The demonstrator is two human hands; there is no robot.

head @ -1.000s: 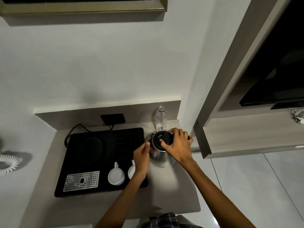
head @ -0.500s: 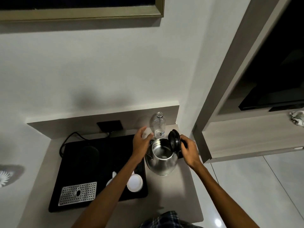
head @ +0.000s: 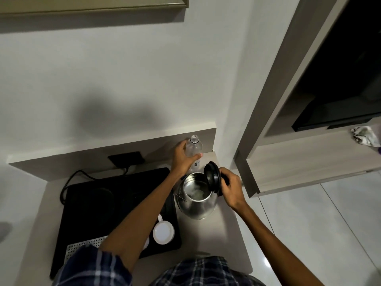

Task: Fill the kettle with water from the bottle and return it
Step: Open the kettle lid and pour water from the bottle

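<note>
A steel kettle stands on the grey counter to the right of the black tray. Its black lid is flipped up, so the inside shows. My right hand grips the kettle's black handle at its right side. Behind the kettle, near the back wall, stands a clear uncapped water bottle. My left hand is wrapped around the bottle's body, fingers on its left and the thumb across its front.
A black tray holds a round kettle base, a metal drip grate and white cups. A cord runs to a wall socket. A wooden cabinet stands close on the right.
The kettle lid went from closed under my right hand to flipped up. My left hand left the kettle's side and reached back onto the bottle. My right hand moved to the handle.
</note>
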